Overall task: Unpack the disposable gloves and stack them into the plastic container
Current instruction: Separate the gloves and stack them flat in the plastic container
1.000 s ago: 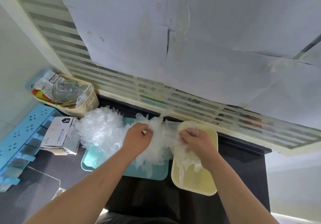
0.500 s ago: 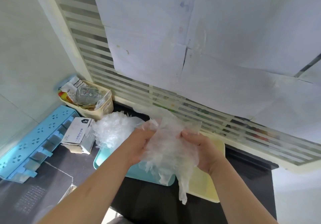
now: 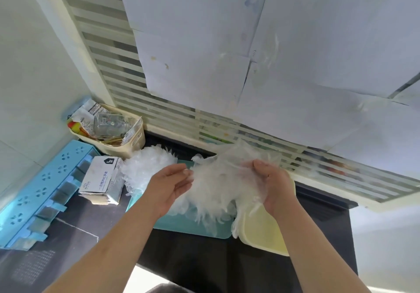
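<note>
A fluffy bundle of clear disposable gloves [image 3: 222, 183] hangs in the air between my hands, above a teal tray [image 3: 193, 226] and the pale yellow plastic container [image 3: 261, 236]. My right hand [image 3: 273, 186] grips the bundle's right side, thumb on top and fingers curled behind the film. My left hand [image 3: 169, 187] has its palm turned up and fingers nearly straight, the fingertips touching the bundle's left edge. A second heap of gloves [image 3: 147, 167] lies on the tray's left end. The opened white glove box [image 3: 100, 179] stands left of the tray.
A beige basket [image 3: 134, 138] full of wrappers sits in the back left corner. A light blue perforated rack [image 3: 34, 190] lies along the left wall. The dark tabletop [image 3: 204, 258] shows in front of the tray. Paper-covered slatted glass stands right behind.
The bundle has come up off the tray and container and now hangs between both hands. My left hand's fingers have straightened from a grip. The camera has tilted upward.
</note>
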Motion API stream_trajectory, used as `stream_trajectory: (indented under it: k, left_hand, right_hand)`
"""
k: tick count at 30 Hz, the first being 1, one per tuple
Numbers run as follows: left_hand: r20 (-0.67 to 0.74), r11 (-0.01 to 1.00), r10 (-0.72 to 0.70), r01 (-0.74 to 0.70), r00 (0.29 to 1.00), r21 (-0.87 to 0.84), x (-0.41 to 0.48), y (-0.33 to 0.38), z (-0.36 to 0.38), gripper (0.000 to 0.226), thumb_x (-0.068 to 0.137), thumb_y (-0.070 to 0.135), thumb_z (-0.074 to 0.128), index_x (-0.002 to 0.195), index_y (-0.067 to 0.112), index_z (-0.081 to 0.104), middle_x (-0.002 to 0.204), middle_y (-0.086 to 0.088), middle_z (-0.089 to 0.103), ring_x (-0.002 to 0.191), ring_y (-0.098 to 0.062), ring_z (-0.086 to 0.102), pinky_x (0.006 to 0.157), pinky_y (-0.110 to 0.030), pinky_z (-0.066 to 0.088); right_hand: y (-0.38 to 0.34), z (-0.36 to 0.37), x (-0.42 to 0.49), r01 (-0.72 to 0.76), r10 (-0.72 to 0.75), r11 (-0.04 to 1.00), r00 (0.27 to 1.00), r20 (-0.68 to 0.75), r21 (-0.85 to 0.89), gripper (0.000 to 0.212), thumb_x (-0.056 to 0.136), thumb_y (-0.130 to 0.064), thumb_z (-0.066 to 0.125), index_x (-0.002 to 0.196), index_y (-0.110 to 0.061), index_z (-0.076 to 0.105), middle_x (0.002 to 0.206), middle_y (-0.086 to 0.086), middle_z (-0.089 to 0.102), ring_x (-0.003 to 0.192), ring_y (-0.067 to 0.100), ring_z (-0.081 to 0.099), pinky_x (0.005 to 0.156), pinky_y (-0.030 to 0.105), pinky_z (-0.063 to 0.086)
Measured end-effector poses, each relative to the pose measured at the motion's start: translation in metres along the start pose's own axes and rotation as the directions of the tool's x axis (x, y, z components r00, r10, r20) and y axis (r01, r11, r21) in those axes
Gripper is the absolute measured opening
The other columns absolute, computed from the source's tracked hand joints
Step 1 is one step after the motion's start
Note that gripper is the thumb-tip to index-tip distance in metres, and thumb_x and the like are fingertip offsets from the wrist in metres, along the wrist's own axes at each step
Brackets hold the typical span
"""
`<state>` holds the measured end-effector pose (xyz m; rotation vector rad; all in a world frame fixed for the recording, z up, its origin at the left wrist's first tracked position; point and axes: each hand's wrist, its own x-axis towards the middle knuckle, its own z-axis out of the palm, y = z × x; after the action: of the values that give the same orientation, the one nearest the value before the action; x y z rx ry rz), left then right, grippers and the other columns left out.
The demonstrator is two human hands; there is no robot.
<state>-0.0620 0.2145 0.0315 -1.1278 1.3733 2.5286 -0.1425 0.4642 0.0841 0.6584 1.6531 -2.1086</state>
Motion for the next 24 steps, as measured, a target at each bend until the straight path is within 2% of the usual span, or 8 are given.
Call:
stream_trajectory:
  k: [3,6,8,10,13,17,21,24]
  left_hand:
    - [-0.201,0.997,0.012,0.005,0.980,0.081,0.008,-0.001,-0.013,0.021,0.095,-0.004,0.068,0.114,0.004,0.070,0.106,-0.018,0.077,0.092,-0.029,0.076,0.080,-0.036,0.062]
    - [-0.278,0.925,0.212,-0.100,0.937,0.368,0.011,0.011,-0.012,0.017,0.097,0.011,0.067,0.114,0.016,0.070,0.113,-0.008,0.072,0.101,-0.026,0.070,0.087,-0.037,0.060]
    - [-0.091,0.833,0.342,-0.257,0.935,0.489,0.007,0.028,0.000,0.021,0.095,0.023,0.072,0.115,0.026,0.069,0.116,0.006,0.070,0.109,-0.014,0.066,0.091,-0.032,0.057]
    - [0.209,0.740,0.322,-0.383,0.923,0.552,0.005,0.045,0.016,0.036,0.092,0.021,0.077,0.124,0.033,0.066,0.122,0.018,0.067,0.118,0.001,0.060,0.098,-0.024,0.050]
    - [0.553,0.671,0.075,-0.452,0.830,0.587,0.005,0.058,0.042,0.059,0.088,0.005,0.075,0.135,0.037,0.060,0.131,0.020,0.067,0.128,0.004,0.056,0.114,-0.033,0.045]
    - [0.687,0.659,-0.139,-0.451,0.714,0.602,-0.003,0.053,0.065,0.038,0.091,0.011,0.078,0.121,0.032,0.074,0.116,0.010,0.076,0.111,-0.007,0.069,0.098,-0.026,0.054]
    - [0.604,0.699,-0.111,-0.370,0.789,0.612,0.004,0.041,0.055,0.008,0.091,0.004,0.074,0.098,0.001,0.075,0.085,-0.008,0.068,0.078,-0.018,0.063,0.081,-0.041,0.060]
    - [0.377,0.780,0.059,-0.278,0.924,0.561,0.006,0.032,0.047,0.004,0.090,0.010,0.078,0.090,0.008,0.075,0.071,-0.001,0.065,0.067,-0.016,0.061,0.064,-0.025,0.057]
  right_hand:
    - [-0.006,0.003,0.002,0.053,-0.053,0.998,0.999,-0.002,-0.045,0.018,0.092,-0.001,0.072,0.107,0.007,0.078,0.108,0.025,0.078,0.104,0.044,0.075,0.094,0.054,0.061]
    - [-0.013,0.004,-0.002,0.093,-0.082,0.989,0.993,0.090,-0.116,0.018,0.093,0.000,0.072,0.107,0.010,0.077,0.107,0.026,0.077,0.104,0.044,0.074,0.090,0.048,0.062]
    - [-0.021,0.005,-0.008,0.121,-0.078,0.969,0.978,0.195,-0.217,0.015,0.094,0.001,0.069,0.103,0.010,0.077,0.106,0.026,0.076,0.099,0.041,0.074,0.089,0.047,0.063]
    - [-0.028,0.006,-0.014,0.158,-0.062,0.935,0.955,0.291,-0.318,0.013,0.094,-0.001,0.070,0.100,0.007,0.079,0.109,0.026,0.077,0.093,0.036,0.075,0.090,0.046,0.063]
    - [-0.034,0.012,-0.021,0.166,0.000,0.914,0.912,0.411,-0.369,0.011,0.091,-0.003,0.071,0.093,0.002,0.081,0.107,0.025,0.078,0.093,0.032,0.074,0.096,0.049,0.060]
    - [-0.034,0.013,-0.022,0.146,0.053,0.902,0.897,0.440,-0.406,0.011,0.091,0.000,0.072,0.094,-0.005,0.082,0.099,0.019,0.077,0.092,0.034,0.074,0.096,0.053,0.058]
    - [-0.032,0.001,-0.018,0.148,0.008,0.907,0.930,0.367,-0.394,0.015,0.094,-0.001,0.072,0.088,-0.007,0.083,0.096,0.018,0.078,0.088,0.031,0.075,0.086,0.044,0.064]
    - [-0.032,-0.019,-0.010,0.139,-0.034,0.928,0.956,0.291,-0.346,0.012,0.095,-0.004,0.072,0.104,0.001,0.080,0.108,0.023,0.078,0.093,0.034,0.076,0.086,0.046,0.065]
